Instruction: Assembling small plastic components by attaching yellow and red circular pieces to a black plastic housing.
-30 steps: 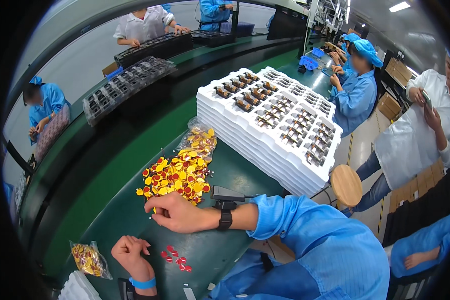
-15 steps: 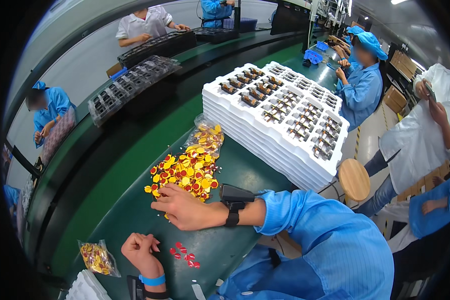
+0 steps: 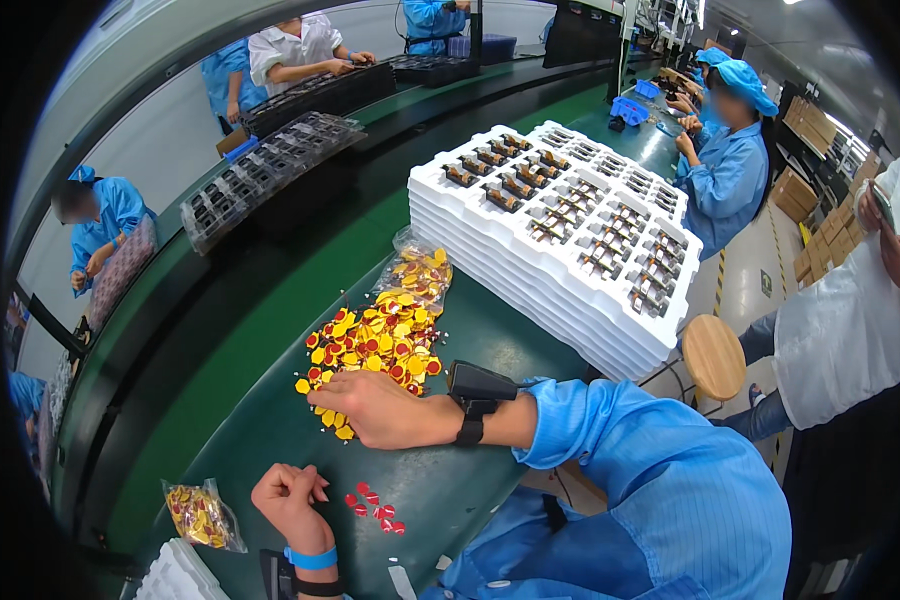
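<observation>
The left hand (image 3: pixel 288 496), fingers curled, contents not discernible, is beside the red pieces (image 3: pixel 361 488) on the green table (image 3: pixel 460 485). The right hand (image 3: pixel 385 409), fingers slightly bent, grip not discernible, covers the near edge of the yellow-and-red pile (image 3: pixel 378 336).

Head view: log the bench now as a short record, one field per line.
Right hand: over the near edge of the loose yellow-and-red pile; grip unclear
Left hand: curled, beside small red pieces; grip unclear
Far bag: clear plastic, beyond the pile
Near bag: clear plastic, left of the left hand
Tray stack: white, small parts in rows on top
</observation>
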`<state>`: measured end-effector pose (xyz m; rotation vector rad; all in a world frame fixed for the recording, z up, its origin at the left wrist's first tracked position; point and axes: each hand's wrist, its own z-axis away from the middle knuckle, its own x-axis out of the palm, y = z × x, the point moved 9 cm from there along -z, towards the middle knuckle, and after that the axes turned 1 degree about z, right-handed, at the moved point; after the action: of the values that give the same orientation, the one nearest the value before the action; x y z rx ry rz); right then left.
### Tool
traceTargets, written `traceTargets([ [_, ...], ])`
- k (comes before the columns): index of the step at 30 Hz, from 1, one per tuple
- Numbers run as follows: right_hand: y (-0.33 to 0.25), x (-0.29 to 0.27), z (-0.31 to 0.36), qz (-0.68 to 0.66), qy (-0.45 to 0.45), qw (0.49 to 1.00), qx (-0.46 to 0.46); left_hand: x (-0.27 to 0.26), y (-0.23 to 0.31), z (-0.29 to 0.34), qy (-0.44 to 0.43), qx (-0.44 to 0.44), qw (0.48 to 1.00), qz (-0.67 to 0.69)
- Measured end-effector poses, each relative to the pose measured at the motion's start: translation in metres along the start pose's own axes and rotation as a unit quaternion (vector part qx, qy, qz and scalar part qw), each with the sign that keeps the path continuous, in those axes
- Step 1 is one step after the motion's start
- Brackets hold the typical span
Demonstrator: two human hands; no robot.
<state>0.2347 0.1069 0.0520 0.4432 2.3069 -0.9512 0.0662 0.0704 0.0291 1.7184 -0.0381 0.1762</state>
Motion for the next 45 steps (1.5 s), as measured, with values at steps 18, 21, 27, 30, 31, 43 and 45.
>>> traceTargets([
  [18, -0.009, -0.017, 0.003, -0.053, 0.079, 0.994, -0.051, 0.004, -0.001, 0.0, -0.018, -0.007, 1.0, -0.015],
  [21, -0.001, -0.008, 0.001, -0.051, 0.023, 0.998, 0.022, 0.004, -0.001, 0.0, -0.017, -0.007, 1.0, -0.014],
  [27, -0.002, -0.003, -0.002, 0.151, -0.01, 0.988, 0.013, 0.002, 0.0, 0.001, -0.013, -0.004, 1.0, -0.014],
  [30, 0.0, 0.0, 0.001, 0.151, -0.016, 0.988, 0.004, 0.006, -0.001, 0.0, -0.018, -0.004, 1.0, -0.013],
  [31, 0.0, 0.001, 0.0, 0.15, -0.016, 0.988, 0.003, 0.005, -0.001, 0.0, -0.016, -0.004, 1.0, -0.013],
  [43, -0.005, -0.03, -0.001, -0.086, 0.129, 0.988, 0.008, 0.002, -0.001, 0.0, -0.019, 0.0, 1.0, -0.014],
  [45, -0.007, -0.035, -0.001, -0.106, 0.144, 0.984, 0.005, 0.002, -0.002, 0.0, -0.018, -0.007, 1.0, -0.018],
])
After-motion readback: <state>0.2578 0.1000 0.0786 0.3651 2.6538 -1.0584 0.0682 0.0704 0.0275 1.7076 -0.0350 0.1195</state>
